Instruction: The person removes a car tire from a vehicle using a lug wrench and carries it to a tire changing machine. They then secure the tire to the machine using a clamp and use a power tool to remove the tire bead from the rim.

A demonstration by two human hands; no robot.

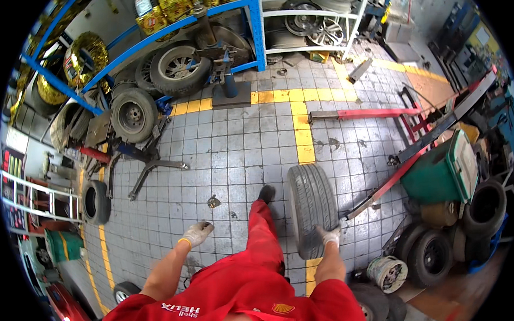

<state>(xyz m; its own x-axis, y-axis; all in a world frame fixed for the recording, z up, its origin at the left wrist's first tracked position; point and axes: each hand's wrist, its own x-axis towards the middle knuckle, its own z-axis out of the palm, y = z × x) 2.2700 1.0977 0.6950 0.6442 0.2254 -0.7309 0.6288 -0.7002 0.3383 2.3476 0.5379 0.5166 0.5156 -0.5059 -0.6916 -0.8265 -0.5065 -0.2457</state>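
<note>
An upright tyre stands on the tiled floor to my right, its tread toward me. My right hand, in a pale work glove, lies against the near right part of the tread, its fingers not wrapped round it. Out to my left, my left hand hangs in the air in a matching glove with an orange-yellow cuff. Its fingers reach inward, loosely bent, and nothing shows in them. One dark shoe is stepping forward beside the tyre.
Red lift arms stretch low across the right side. A green bin and stacked tyres stand beyond, with a dirty white bucket. At left are a wheel on a stand, a loose tyre and blue racking.
</note>
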